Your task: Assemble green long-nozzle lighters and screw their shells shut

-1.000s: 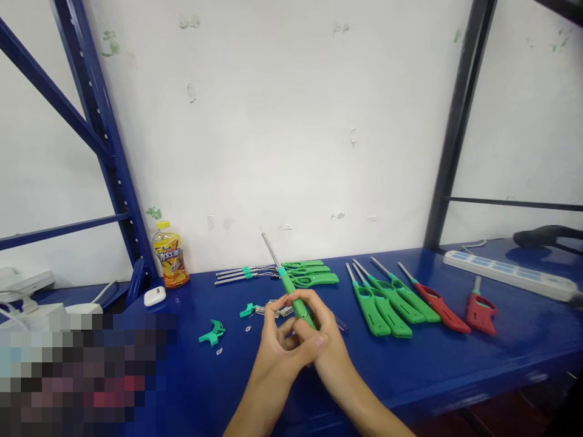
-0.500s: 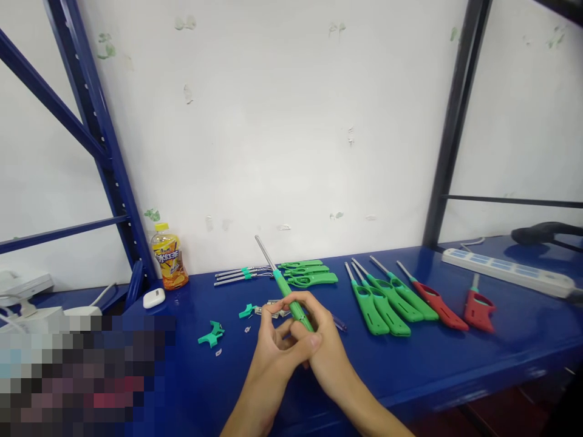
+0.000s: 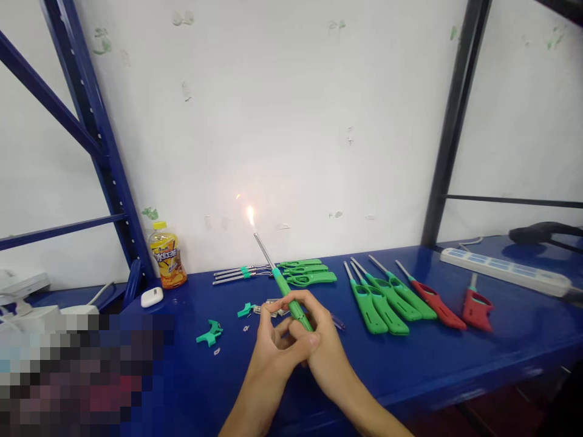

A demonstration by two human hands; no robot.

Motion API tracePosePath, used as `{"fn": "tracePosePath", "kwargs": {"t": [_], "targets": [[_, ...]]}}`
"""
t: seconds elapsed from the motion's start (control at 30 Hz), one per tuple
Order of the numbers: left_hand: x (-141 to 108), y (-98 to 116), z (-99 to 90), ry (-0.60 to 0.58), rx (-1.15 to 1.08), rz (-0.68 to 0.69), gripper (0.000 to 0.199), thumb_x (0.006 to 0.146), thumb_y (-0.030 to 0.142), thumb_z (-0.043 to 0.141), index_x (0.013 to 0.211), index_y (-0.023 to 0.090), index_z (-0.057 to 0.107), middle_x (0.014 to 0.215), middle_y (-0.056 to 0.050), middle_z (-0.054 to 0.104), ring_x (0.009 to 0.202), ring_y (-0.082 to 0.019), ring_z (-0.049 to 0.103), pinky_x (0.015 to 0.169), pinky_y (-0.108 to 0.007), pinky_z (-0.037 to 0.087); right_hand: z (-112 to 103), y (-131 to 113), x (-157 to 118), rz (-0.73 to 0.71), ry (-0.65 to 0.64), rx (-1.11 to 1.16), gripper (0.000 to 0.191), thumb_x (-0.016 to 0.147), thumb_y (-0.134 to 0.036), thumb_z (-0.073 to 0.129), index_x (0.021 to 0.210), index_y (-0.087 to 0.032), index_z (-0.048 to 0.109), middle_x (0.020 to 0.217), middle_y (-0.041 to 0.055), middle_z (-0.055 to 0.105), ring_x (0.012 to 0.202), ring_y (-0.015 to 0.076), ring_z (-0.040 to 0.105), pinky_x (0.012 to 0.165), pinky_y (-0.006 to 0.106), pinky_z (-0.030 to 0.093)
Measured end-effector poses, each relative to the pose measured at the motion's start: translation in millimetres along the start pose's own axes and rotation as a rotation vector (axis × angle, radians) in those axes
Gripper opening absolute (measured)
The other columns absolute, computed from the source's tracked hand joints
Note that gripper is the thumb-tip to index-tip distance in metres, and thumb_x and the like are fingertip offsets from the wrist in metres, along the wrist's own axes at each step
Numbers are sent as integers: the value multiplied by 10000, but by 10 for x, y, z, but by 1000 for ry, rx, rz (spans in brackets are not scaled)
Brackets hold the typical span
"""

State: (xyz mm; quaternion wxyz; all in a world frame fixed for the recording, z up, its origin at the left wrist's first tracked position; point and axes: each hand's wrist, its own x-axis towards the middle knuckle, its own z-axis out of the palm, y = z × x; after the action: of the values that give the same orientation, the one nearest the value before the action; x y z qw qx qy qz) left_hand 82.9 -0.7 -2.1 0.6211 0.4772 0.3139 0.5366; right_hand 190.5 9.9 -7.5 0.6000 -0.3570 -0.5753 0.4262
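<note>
Both my hands are closed around a green long-neck lighter [image 3: 283,285], its metal tube tilted up and to the left. A flame [image 3: 251,215] burns at the tube's tip. My left hand [image 3: 276,352] grips the handle from the left, and my right hand [image 3: 321,340] wraps it from the right; the trigger is hidden by my fingers. Behind my hands lie small clear and metal parts [image 3: 268,308], partly covered. Left of them are a teal plastic piece [image 3: 245,310] and a larger teal piece [image 3: 210,333].
Opened green lighter handles [image 3: 314,278] with separate metal tubes [image 3: 234,278] lie along the wall. At right rest several green lighters [image 3: 371,312] and two red ones [image 3: 439,306]. A power strip [image 3: 505,271], a drink bottle [image 3: 167,258] and a white earbud case [image 3: 152,297] stand farther out.
A flame has appeared at the lighter's tip, where none showed before. My hands keep nearly the same place and grip; the view has shifted very slightly.
</note>
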Motion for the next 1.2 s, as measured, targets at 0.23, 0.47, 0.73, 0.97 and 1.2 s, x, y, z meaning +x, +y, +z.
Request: {"fn": "tracePosePath", "kwargs": {"t": [0.23, 0.47, 0.73, 0.97, 1.2], "targets": [[-6, 9, 1, -7, -18, 0, 756, 682, 370, 957, 1199, 249, 418, 870, -15, 750, 842, -231, 760, 868, -371, 563, 3, -2, 8, -7, 3, -7, 288, 780, -189, 546, 1035, -248, 665, 647, -79, 560, 485, 103, 406, 481, 229, 332], [8, -27, -5, -8, -15, -9, 810, 681, 387, 956, 1258, 249, 404, 969, -61, 767, 938, -279, 768, 900, -398, 553, 8, 32, 23, -20, -9, 33, 278, 792, -176, 553, 1044, -238, 654, 834, -27, 657, 614, 130, 553, 565, 251, 434], [-36, 19, 51, -3, -62, 31, 1055, 666, 330, 955, 1524, 263, 344, 1131, -111, 770, 1172, -333, 711, 1037, -439, 505, 22, 112, 21, -21, 34, 82, 651, 858, -181, 600, 1472, -336, 448, 1329, 55, 627, 771, 137, 674, 689, 283, 536], [-53, 39, 55, -2, -54, 12, 1096, 674, 350, 949, 1569, 273, 320, 1175, -112, 759, 1167, -316, 700, 1052, -425, 487, 26, 77, 18, -4, 35, 59, 580, 844, -170, 582, 1405, -306, 522, 1331, 60, 639, 792, 155, 668, 735, 316, 552], [-21, -1, 39, -31, -52, 11, 1109, 656, 407, 956, 1553, 255, 322, 1180, -127, 751, 1149, -313, 703, 1006, -387, 498, 11, 178, 33, -14, 27, 73, 582, 848, -178, 588, 1410, -315, 520, 1307, 45, 646, 814, 166, 671, 770, 328, 552]]}}
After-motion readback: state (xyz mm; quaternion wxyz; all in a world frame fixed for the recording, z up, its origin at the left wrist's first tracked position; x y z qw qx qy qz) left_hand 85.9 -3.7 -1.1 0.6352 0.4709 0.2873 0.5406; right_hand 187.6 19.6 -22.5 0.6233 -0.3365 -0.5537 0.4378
